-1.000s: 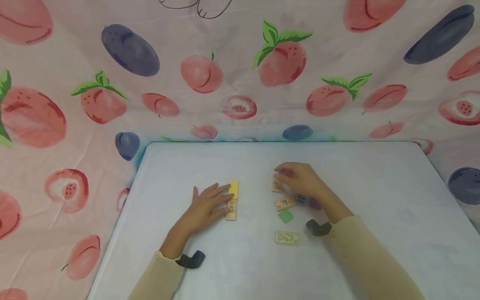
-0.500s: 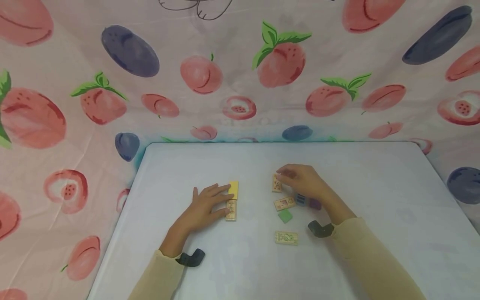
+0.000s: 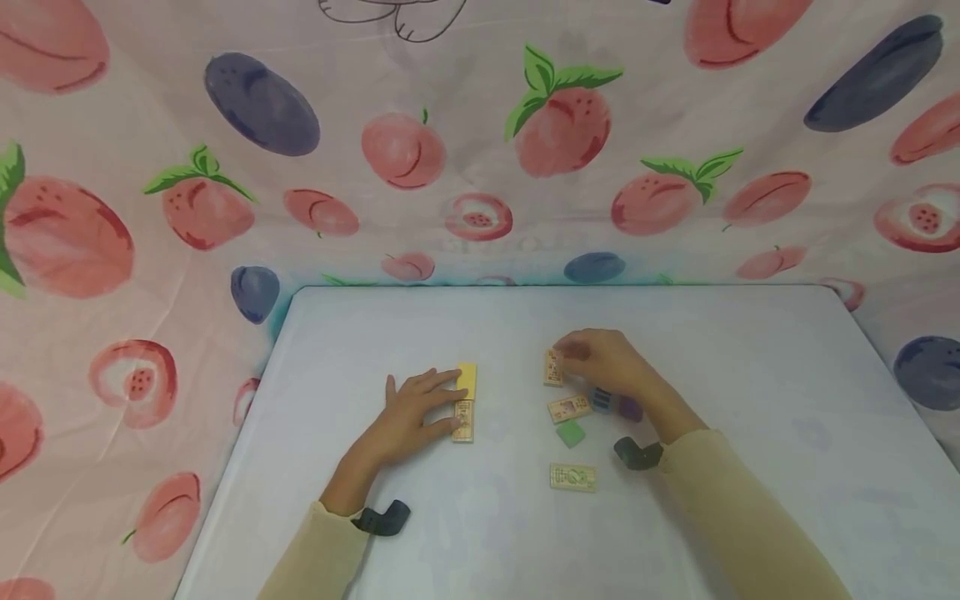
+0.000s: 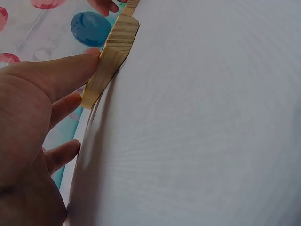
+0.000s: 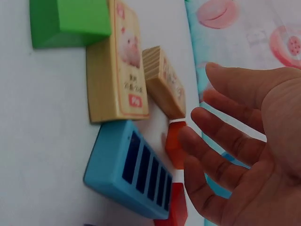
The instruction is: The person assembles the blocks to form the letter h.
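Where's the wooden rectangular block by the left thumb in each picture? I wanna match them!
Head: the wooden rectangular block lies just left of centre, below the middle, touching the left hand's thumb.
Left wrist: upper left, against the thumb's tip.
Right wrist: not in this picture.
Shared landmark: the pale pink fabric sheet printed with peaches shows in all three.
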### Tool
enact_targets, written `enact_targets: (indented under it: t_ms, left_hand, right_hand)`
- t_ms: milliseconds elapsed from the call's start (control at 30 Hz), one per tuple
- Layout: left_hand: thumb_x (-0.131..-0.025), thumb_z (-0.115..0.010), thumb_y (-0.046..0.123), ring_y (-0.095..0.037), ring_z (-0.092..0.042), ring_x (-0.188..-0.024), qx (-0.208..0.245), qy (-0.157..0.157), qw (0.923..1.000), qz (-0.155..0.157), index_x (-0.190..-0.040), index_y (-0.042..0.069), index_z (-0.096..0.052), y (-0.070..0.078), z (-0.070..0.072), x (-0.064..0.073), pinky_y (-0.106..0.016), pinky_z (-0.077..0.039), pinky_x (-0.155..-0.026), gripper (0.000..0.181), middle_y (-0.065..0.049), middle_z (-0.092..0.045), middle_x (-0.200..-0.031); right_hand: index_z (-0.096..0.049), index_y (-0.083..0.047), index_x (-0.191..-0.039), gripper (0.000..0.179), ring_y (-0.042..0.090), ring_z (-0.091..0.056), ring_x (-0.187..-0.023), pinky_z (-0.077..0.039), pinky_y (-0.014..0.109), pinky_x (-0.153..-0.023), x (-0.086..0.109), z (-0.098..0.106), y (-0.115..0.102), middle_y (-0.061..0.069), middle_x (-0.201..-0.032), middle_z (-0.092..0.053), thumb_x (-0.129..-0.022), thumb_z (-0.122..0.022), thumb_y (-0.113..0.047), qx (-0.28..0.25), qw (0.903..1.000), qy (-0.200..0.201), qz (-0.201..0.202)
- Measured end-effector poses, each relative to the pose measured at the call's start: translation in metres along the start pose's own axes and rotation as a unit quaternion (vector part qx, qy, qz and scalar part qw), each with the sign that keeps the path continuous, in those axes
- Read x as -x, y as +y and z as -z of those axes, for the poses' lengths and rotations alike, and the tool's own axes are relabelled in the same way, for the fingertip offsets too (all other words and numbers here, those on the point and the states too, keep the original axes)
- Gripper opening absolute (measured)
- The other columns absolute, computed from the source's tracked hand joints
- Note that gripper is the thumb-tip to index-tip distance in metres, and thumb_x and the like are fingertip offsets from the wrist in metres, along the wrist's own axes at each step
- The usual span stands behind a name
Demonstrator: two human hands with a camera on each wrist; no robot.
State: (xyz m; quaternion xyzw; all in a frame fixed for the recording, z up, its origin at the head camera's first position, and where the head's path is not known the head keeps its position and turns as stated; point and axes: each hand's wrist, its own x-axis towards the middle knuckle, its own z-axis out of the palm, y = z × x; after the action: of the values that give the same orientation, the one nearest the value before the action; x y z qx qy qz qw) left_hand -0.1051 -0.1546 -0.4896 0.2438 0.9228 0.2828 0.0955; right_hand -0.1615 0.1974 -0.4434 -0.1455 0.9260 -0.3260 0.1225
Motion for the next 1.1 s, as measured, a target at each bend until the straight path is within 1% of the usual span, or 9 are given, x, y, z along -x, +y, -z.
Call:
enact_targets:
  t_ms: [167,333,467,567,667,767,967,1100]
  left_hand:
    - [-0.097,-0.069,0.042,-0.031,-0.029,-0.155,0.018,-0.001,0.9998,-0.003,-0.141,0.029,-0.063,-0.001,0.000,0.000,-0.078,0.007,-0.114,0.046,0.008,-0.043,-0.161]
    - [-0.096,-0.070,0.042,-0.032,-0.028,-0.155,0.026,0.000,0.9996,-0.008,-0.140,0.029,-0.063,-0.001,0.001,0.000,-0.078,0.008,-0.114,0.046,0.008,-0.043,-0.161]
    - [-0.097,-0.069,0.041,-0.032,-0.028,-0.155,0.030,0.003,0.9995,-0.009,-0.139,0.029,-0.064,-0.001,0.001,0.001,-0.078,0.008,-0.114,0.045,0.007,-0.044,-0.161]
    - [-0.097,-0.069,0.040,-0.033,-0.029,-0.155,0.034,0.006,0.9994,-0.010,-0.139,0.028,-0.065,-0.002,0.001,0.001,-0.078,0.008,-0.114,0.044,0.007,-0.044,-0.161]
    - [-0.097,-0.069,0.040,-0.033,-0.028,-0.155,0.035,0.005,0.9993,-0.010,-0.140,0.028,-0.064,-0.003,0.000,0.001,-0.078,0.009,-0.114,0.045,0.007,-0.044,-0.161]
    - [-0.097,-0.069,0.041,-0.032,-0.028,-0.155,0.034,0.004,0.9994,-0.011,-0.140,0.029,-0.063,-0.004,-0.001,0.001,-0.077,0.010,-0.114,0.045,0.008,-0.043,-0.161]
    - [-0.097,-0.068,0.042,-0.032,-0.028,-0.156,0.027,0.005,0.9996,-0.012,-0.141,0.030,-0.063,-0.007,-0.002,0.000,-0.077,0.009,-0.114,0.046,0.008,-0.042,-0.162]
    - [-0.097,-0.068,0.043,-0.031,-0.027,-0.156,0.025,0.004,0.9996,-0.010,-0.141,0.030,-0.063,-0.008,-0.003,0.000,-0.077,0.009,-0.115,0.046,0.009,-0.042,-0.162]
  right_hand:
    - [-0.071,-0.007,-0.124,0.038,0.035,-0.067,-0.114,-0.049,0.054,-0.103,-0.006,-0.001,0.008,0.014,-0.119,-0.074,-0.092,-0.076,-0.027,0.024,0.9997,0.010,-0.003]
    - [-0.072,-0.006,-0.124,0.042,0.037,-0.064,-0.116,-0.047,0.054,-0.105,-0.009,-0.002,0.015,0.015,-0.119,-0.072,-0.089,-0.079,-0.028,0.044,0.9989,0.012,0.008]
    - [-0.072,-0.007,-0.124,0.046,0.033,-0.064,-0.108,-0.048,0.052,-0.101,-0.012,-0.003,0.015,0.013,-0.112,-0.070,-0.087,-0.081,-0.031,0.060,0.9981,-0.004,0.009]
    - [-0.073,-0.007,-0.124,0.048,0.027,-0.062,-0.100,-0.050,0.047,-0.096,-0.014,-0.005,0.013,0.010,-0.107,-0.068,-0.085,-0.083,-0.033,0.066,0.9977,-0.014,-0.004]
    - [-0.073,-0.007,-0.123,0.049,0.025,-0.059,-0.094,-0.050,0.045,-0.090,-0.016,-0.006,0.011,0.009,-0.104,-0.066,-0.084,-0.084,-0.034,0.076,0.9969,-0.016,-0.008]
    - [-0.074,-0.007,-0.121,0.049,0.024,-0.058,-0.091,-0.050,0.045,-0.088,-0.015,-0.007,0.009,0.008,-0.101,-0.065,-0.082,-0.085,-0.034,0.087,0.9961,-0.014,-0.009]
    - [-0.074,-0.010,-0.116,0.044,0.026,-0.060,-0.097,-0.049,0.050,-0.096,-0.014,-0.008,0.008,0.008,-0.102,-0.065,-0.081,-0.086,-0.032,0.078,0.9968,-0.014,-0.011]
    - [-0.072,-0.012,-0.109,0.038,0.024,-0.059,-0.093,-0.050,0.046,-0.089,-0.015,-0.009,0.008,0.006,-0.097,-0.064,-0.079,-0.087,-0.030,0.063,0.9979,-0.013,-0.009]
